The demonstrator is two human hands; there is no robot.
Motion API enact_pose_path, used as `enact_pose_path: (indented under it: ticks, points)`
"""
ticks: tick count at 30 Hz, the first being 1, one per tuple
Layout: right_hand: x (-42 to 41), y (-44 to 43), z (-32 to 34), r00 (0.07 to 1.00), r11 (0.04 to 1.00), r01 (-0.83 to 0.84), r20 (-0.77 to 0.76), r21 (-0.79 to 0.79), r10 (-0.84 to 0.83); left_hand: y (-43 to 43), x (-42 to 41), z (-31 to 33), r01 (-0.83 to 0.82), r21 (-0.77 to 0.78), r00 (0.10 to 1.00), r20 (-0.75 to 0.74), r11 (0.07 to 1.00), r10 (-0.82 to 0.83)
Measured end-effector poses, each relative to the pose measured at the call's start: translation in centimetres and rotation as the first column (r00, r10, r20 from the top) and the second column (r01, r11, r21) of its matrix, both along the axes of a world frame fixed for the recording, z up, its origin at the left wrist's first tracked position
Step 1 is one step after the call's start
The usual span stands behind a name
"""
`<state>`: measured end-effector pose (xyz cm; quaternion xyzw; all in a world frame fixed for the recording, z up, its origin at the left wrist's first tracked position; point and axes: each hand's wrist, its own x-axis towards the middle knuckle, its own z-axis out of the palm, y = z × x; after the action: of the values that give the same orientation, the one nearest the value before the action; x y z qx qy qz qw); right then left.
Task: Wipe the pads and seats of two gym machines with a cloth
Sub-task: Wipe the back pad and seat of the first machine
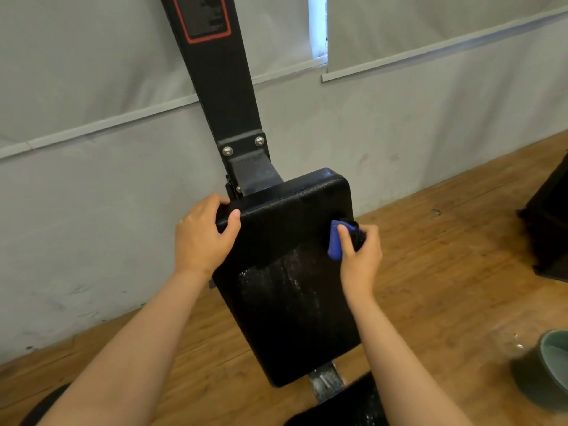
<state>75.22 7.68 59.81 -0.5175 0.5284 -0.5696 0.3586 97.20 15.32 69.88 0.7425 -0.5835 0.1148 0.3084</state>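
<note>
The blue cloth [335, 241] sits bunched in the right hand [359, 256], pressed against the right edge of the black back pad [285, 241]. The left hand [201, 238] grips the pad's upper left corner. A wet patch glistens just below both hands.

A grey wall [92, 210] fills the background, crossed by pale slanting strips [107, 121] and scuffed low down. We see a narrow bright gap [317, 26] in it near the top. Below runs a worn wooden floor [445, 256] with a small dark chip [435, 213]. A green bucket [528, 382] stands at the lower right edge, and a dark boxy object [550, 219], cut off by the frame, sits farther back on that side.
</note>
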Motion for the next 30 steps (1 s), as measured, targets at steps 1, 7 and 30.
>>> enact_pose_path:
  ticks: [1,7,30]
  points:
    - [-0.2,-0.4,0.2,1.000,1.000,0.004,-0.002,-0.001,-0.004,0.0,0.0,0.0,-0.003,-0.002,1.000,-0.002,1.000,0.003]
    - [-0.9,-1.1,0.6,0.999,0.999,0.038,0.014,-0.029,-0.038,-0.2,-0.2,-0.1,-0.004,-0.024,1.000,-0.009,1.000,0.004]
    - [4.5,2.6,2.4,0.943,0.966,0.230,0.217,0.121,-0.252,-0.3,0.9,-1.0,0.079,-0.087,0.996,-0.037,0.993,-0.082]
